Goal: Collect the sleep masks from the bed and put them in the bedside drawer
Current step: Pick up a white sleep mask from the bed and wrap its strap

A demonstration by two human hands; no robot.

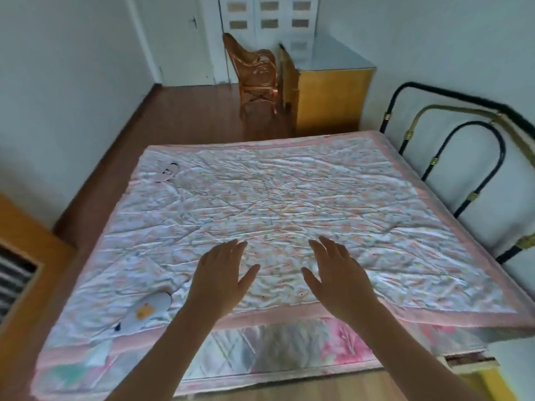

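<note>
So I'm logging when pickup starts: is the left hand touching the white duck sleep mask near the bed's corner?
Apart. The head view shows quilt between the left hand and the white duck sleep mask; the hand is open, holding nothing.

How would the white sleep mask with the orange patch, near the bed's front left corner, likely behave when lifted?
The white sleep mask with the orange patch lies flat, following the wrinkled floral quilt, so it is probably soft and floppy. It looks thin, so likely light. Being flat fabric, it seems unlikely to roll; a pinch with the open left hand should do.
</note>
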